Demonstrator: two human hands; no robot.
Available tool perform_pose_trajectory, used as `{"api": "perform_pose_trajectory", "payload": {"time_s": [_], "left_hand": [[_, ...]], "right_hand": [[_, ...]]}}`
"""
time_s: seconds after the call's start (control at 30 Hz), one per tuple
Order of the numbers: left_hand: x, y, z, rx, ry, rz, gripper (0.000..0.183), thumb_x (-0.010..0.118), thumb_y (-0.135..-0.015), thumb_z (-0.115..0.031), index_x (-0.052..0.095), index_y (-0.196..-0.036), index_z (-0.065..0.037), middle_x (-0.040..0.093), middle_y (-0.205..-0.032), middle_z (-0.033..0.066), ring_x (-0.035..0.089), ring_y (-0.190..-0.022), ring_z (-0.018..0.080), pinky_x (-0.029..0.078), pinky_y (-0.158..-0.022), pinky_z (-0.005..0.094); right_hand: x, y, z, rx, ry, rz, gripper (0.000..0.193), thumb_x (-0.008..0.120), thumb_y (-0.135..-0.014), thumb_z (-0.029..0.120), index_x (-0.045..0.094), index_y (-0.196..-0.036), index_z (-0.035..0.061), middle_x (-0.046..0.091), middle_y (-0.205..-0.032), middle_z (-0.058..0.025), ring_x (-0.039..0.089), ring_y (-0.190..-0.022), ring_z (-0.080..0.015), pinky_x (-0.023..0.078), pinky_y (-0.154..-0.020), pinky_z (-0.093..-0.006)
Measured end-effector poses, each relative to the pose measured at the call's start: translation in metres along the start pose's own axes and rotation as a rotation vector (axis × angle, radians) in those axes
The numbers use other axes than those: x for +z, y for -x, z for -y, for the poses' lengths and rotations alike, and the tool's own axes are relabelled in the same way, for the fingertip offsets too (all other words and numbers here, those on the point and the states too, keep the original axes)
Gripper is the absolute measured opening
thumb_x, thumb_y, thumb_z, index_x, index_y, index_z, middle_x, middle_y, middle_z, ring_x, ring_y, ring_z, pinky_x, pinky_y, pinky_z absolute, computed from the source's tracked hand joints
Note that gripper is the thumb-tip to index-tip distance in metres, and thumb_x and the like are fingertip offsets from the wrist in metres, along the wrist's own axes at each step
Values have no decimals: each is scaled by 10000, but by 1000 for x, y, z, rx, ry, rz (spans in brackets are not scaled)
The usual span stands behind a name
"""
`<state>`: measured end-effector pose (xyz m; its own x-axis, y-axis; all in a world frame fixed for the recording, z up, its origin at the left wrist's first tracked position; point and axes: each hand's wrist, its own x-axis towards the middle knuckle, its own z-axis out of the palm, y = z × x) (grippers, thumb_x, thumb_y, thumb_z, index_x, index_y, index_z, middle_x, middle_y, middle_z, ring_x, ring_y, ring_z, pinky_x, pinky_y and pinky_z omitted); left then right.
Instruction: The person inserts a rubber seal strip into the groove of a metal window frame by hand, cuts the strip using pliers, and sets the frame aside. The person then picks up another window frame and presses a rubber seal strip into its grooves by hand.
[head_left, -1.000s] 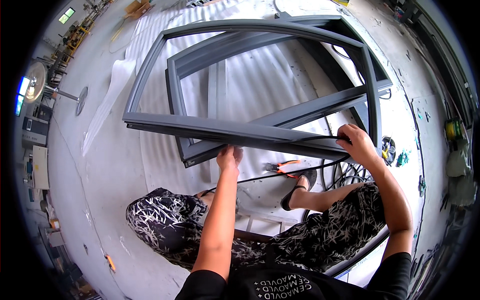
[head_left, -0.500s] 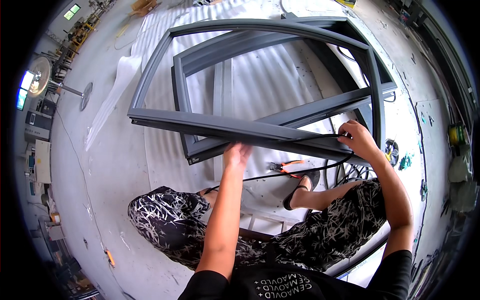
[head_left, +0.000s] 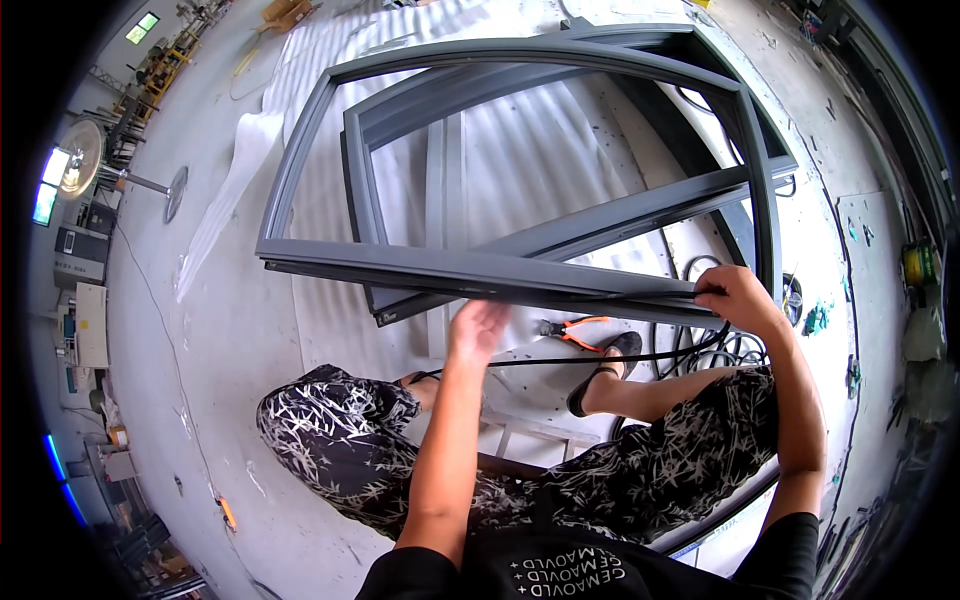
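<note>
A grey window frame [head_left: 420, 262] with a curved far edge lies crosswise over a second grey frame [head_left: 600, 218]. At the right end of its near rail, my right hand [head_left: 742, 300] is closed, pinching a black rubber strip [head_left: 655, 295] against the rail. The strip lies along the rail's near side, and a loose length droops below toward my legs. Under the middle of the same rail is my left hand [head_left: 478, 330], palm up with fingers stretched out. Its fingertips are slightly blurred at the rail's lower edge, and I cannot tell whether they touch it.
Orange-handled pliers [head_left: 575, 330] lie on the floor between my hands, near my foot. Loops of black strip [head_left: 735, 348] are heaped below my right hand. White corrugated sheeting [head_left: 320, 130] spreads under the frames. A round-based metal stand [head_left: 172, 195] is at the far left.
The upper frame's near rail has shifted and sits lower at its left end. My right hand has moved right and slightly nearer along the strip; my left hand has dropped a little.
</note>
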<state>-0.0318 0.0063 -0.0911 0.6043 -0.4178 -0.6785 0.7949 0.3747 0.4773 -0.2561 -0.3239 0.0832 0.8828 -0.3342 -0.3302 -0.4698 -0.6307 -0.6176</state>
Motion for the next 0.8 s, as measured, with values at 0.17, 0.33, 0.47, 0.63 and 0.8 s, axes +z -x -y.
{"api": "perform_pose_trajectory", "payload": {"time_s": [0.17,0.33,0.47,0.63,0.8], "left_hand": [[-35,-11,-63,195,66,-239,621,568,-942,-434,442,-1253,88,514,-1313,203,535,-1197,313,484,-1012,462],[-37,-23,-71,292,-122,-432,387,531,-988,-350,518,-1110,17,659,-1023,194,685,-876,315,588,-805,450],[-33,-26,-77,284,-142,-488,396,516,-989,-358,534,-1071,28,680,-939,194,694,-822,310,588,-751,432],[-40,-22,-86,186,-135,-425,579,415,-997,-496,544,-1040,66,685,-959,223,700,-836,318,588,-743,417],[-38,-22,-93,202,-291,-460,623,346,-1017,-500,545,-1035,90,689,-949,235,703,-826,331,590,-709,413]], "right_hand": [[4,4,4,-44,77,-8,112,697,-777,21,667,-875,-24,633,-763,-114,608,-670,-201,501,-620,-306],[12,-2,-5,-32,89,-18,163,705,-771,80,666,-906,-1,653,-754,-137,637,-707,-256,501,-670,-345],[11,-5,-3,3,62,-12,150,706,-770,63,661,-895,-6,653,-754,-131,630,-701,-252,499,-668,-337],[11,-8,-5,-14,74,-25,146,710,-765,57,658,-882,-11,651,-754,-131,627,-696,-246,495,-661,-331],[12,-13,-2,18,29,-2,137,707,-762,50,657,-875,-10,636,-740,-125,613,-680,-238,493,-662,-326]]}}
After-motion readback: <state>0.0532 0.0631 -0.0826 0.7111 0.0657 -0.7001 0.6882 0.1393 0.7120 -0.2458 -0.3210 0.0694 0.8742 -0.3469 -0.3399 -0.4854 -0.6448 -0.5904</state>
